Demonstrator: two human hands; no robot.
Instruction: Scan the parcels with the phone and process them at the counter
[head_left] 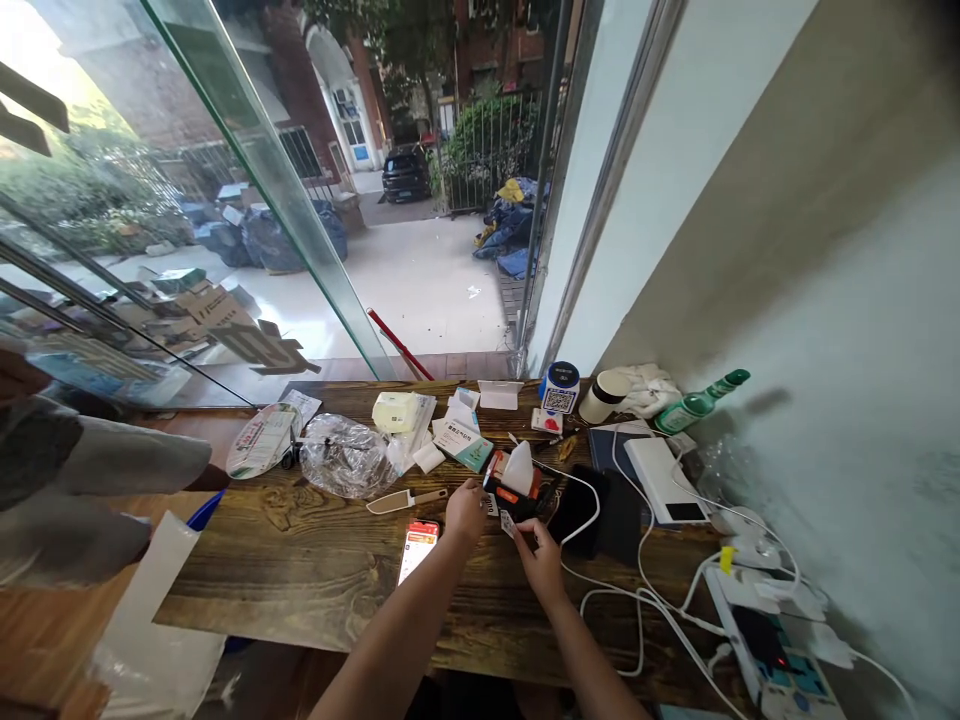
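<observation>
My left hand [466,512] is closed at the left edge of an orange and black tissue pack [517,494], with a white tissue [519,464] sticking up from its top. What those fingers grip, if anything, is hidden. Beside them a small printed label [492,505] shows in part. Just in front of the pack, my right hand [538,556] pinches a small white printed card [508,524] between thumb and fingers. Left of my left hand lie a lit phone [418,550] and a knife with a brown handle [405,501]. A green and white box [463,444] rests behind the hands.
Crumpled clear plastic [346,455] and a round fan [264,440] cover the table's left end. White cables [641,590] run to a power strip [772,640] at right. A green bottle [701,402] leans by the wall. Another person [82,480] is at far left.
</observation>
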